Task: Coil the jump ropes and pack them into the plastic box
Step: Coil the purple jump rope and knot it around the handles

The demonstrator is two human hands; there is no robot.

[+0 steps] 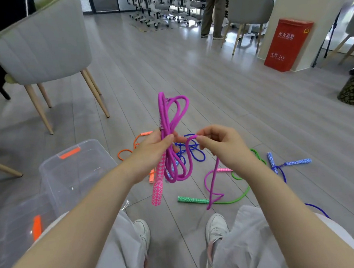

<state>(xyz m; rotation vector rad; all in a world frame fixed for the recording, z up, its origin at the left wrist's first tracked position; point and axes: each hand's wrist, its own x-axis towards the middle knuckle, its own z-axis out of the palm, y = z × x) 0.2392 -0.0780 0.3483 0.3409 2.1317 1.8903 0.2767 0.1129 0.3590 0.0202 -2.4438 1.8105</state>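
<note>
The purple rope (pixel 173 138) loops are pinched in the left hand (pixel 152 148), its tail by the right hand (pixel 218 145) fingers, so the coil could easily get sprung loose if that pinch is relaxed before the plastic box (pixel 55 169) is reached.

Over by the pillar stands a red cabinet (pixel 287 44) with white Chinese characters across its upper front, too blurred for me to read. Lower down, its front shows two more characters and the number "119". Nothing else carries readable text.
</note>
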